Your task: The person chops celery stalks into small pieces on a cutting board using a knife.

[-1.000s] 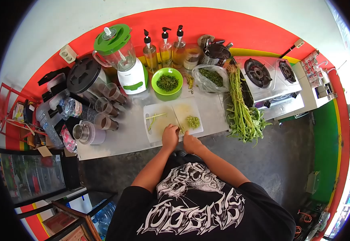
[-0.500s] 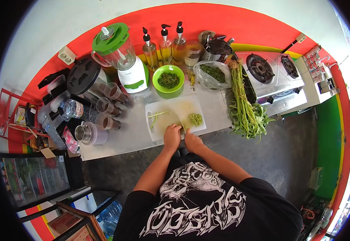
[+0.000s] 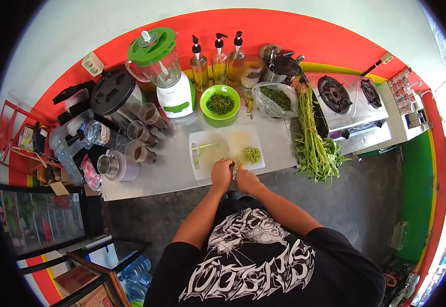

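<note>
A white cutting board (image 3: 202,166) lies at the counter's front edge, with a pile of chopped green stems (image 3: 252,155) on its right and a few uncut stems (image 3: 200,150) on its left. My left hand (image 3: 222,173) is closed at the board's front edge, pressing green stems mostly hidden under its fingers. Close beside it, my right hand (image 3: 247,181) is wrapped round a knife; its handle is hidden and only a little of the narrow blade shows between the hands. Behind the board stands a green bowl (image 3: 220,118) of chopped dark leaves.
On the steel counter (image 3: 172,176) are a blender (image 3: 174,94), plastic cups (image 3: 140,153) of dark contents, a metal-topped tumbler (image 3: 118,166), pump bottles (image 3: 219,66) and a plastic bag of greens (image 3: 274,100). A leafy stem bundle (image 3: 312,133) lies beside the gas stove (image 3: 353,115).
The view has shifted slightly, so the counter and its things appear a little lower and to the right. Both hands stay together at the board's front edge, in nearly the same pose.
</note>
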Motion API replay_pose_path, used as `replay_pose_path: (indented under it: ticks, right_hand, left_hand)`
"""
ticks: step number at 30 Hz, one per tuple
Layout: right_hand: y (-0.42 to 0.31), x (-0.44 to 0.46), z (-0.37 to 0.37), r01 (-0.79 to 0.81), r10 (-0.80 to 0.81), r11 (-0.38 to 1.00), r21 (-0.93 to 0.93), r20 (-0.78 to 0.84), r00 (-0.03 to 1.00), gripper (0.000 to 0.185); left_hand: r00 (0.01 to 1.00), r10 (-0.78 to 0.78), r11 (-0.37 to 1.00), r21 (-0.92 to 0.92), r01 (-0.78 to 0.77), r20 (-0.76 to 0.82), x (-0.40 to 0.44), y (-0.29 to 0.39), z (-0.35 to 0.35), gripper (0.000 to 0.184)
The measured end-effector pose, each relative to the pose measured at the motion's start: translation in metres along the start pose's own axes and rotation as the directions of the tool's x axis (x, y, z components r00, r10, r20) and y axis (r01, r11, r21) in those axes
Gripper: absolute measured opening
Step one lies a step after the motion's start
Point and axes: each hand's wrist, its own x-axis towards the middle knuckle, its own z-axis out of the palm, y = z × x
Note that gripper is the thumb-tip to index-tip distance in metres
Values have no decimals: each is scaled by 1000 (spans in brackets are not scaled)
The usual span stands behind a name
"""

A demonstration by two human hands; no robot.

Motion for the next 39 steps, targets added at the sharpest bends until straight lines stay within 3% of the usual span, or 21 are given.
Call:
replay_pose_path:
  ticks: [4,9,13,20,31,39]
  right_hand:
    - [1,-11,8,-35,35,999,7,8,999,36]
    - [6,9,9,35,-33,999,25,-67,997,46]
    - [28,3,16,138,-139,990,-13,-55,989,42]
    - [77,5,-29,261,-250,963,-66,140,958,40]
    - [90,27,-57,552,-519,828,-97,239,821,39]
    - [95,34,-68,640,-587,758,-124,297,753,35]
  left_hand:
    - [999,-26,1000,-7,26,-48,-5,-2,5,7]
    - [995,-51,996,-73,44,-89,-6,0,6,6]
    - [988,-99,995,-35,95,-120,-10,2,13,7]
    - [948,-183,983,-35,180,-259,-13,25,26,6]
    - [823,-384,905,4,425,-419,-7,62,61,6]
    - [683,-531,789,3,615,-501,-3,78,74,7]
